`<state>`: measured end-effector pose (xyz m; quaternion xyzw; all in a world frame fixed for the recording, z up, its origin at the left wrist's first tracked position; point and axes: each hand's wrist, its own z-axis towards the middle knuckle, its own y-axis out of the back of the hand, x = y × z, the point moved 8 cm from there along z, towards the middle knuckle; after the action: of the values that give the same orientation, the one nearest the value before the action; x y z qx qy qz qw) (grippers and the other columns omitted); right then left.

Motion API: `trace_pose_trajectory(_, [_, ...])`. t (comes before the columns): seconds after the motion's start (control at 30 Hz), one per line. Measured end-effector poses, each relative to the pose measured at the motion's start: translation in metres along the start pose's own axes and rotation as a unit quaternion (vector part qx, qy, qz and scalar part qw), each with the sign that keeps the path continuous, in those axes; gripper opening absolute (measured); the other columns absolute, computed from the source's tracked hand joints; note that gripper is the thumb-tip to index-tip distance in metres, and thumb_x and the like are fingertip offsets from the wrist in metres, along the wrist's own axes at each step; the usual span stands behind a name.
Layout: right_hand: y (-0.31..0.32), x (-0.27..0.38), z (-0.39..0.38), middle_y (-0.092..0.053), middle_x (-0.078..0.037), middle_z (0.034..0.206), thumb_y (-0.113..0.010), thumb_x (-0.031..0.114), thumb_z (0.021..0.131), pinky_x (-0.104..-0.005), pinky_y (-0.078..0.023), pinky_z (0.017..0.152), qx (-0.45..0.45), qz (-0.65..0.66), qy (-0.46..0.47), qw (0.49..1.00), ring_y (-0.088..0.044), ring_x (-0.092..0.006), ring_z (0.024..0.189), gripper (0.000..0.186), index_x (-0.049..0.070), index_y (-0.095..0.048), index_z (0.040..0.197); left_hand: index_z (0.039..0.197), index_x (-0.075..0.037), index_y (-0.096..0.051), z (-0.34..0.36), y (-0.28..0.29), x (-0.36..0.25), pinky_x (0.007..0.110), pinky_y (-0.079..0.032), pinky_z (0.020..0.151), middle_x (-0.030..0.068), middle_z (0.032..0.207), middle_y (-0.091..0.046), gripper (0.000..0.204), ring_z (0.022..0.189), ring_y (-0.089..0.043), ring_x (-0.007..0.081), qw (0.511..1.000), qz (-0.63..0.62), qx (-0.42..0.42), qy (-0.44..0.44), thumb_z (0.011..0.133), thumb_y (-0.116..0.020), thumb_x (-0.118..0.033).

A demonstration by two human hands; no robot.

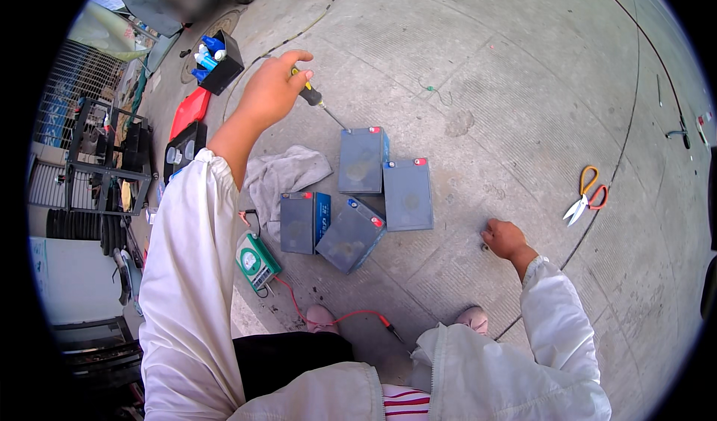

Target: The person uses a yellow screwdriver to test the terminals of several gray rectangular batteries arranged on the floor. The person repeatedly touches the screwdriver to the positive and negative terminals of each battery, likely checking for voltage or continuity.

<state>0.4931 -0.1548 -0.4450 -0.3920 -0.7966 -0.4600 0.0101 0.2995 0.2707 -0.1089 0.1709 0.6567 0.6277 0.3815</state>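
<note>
- Left hand (pixel 276 85) grips a yellow-and-black-handled metal screwdriver (pixel 313 97), apparently angled so its tip reaches the far corner of the farthest grey box-shaped battery (pixel 361 159), on grey concrete floor (pixel 478 70).
- Right hand (pixel 508 239) curls near the floor; contents cannot be told.

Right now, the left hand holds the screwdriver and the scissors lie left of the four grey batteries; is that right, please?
Not quite: the head view shows the scissors lying to the right of the four grey batteries. The left hand does hold the screwdriver.

head-worn fisheye, looking down.
</note>
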Motion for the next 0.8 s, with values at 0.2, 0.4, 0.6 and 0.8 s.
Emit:
trace_pose_trajectory(0.2, [0.000,0.001,0.001,-0.072,-0.020,0.102,-0.063,0.035,0.093,-0.0509,-0.053,0.086,0.001,-0.002,-0.003,1.000,-0.067,-0.0410,0.099,0.030,0.006,-0.066,0.103,0.124,-0.002,-0.059,-0.001,0.005,0.006,0.041,-0.050,0.093,0.0214,0.111,-0.068,0.047,0.101,-0.067,0.0357,0.999,-0.028,0.007,0.038,0.090,-0.072,-0.032])
trace_pose_trajectory(0.4, [0.000,0.001,0.000,-0.072,-0.020,0.103,-0.063,0.035,0.093,-0.0507,-0.053,0.087,0.005,-0.003,-0.005,1.000,-0.067,-0.0408,0.100,0.031,0.006,-0.066,0.103,0.121,-0.007,-0.061,-0.004,0.007,0.000,0.043,-0.049,0.094,0.0221,0.113,-0.069,0.043,0.107,-0.066,0.0359,0.996,0.042,-0.029,0.068,0.093,-0.065,-0.039])
trace_pose_trajectory(0.6, [0.001,0.001,0.000,-0.072,-0.020,0.104,-0.062,0.035,0.093,-0.0506,-0.053,0.087,0.010,-0.011,-0.007,1.000,-0.067,-0.0408,0.101,0.031,0.006,-0.065,0.104,0.130,-0.010,-0.061,0.001,0.006,-0.001,0.044,-0.049,0.097,0.0212,0.126,-0.065,0.038,0.116,-0.063,0.0356,0.997,0.038,0.036,0.063,0.097,-0.059,-0.028])
trace_pose_trajectory(0.8, [0.001,0.003,0.000,-0.072,-0.020,0.104,-0.062,0.035,0.093,-0.0508,-0.053,0.087,0.005,-0.008,-0.001,1.000,-0.068,-0.0407,0.100,0.031,0.006,-0.066,0.104,0.134,-0.008,-0.061,0.000,0.011,0.005,0.038,-0.049,0.095,0.0209,0.119,-0.066,0.043,0.106,-0.065,0.0331,1.000,-0.009,-0.009,0.024,0.092,-0.062,-0.018])
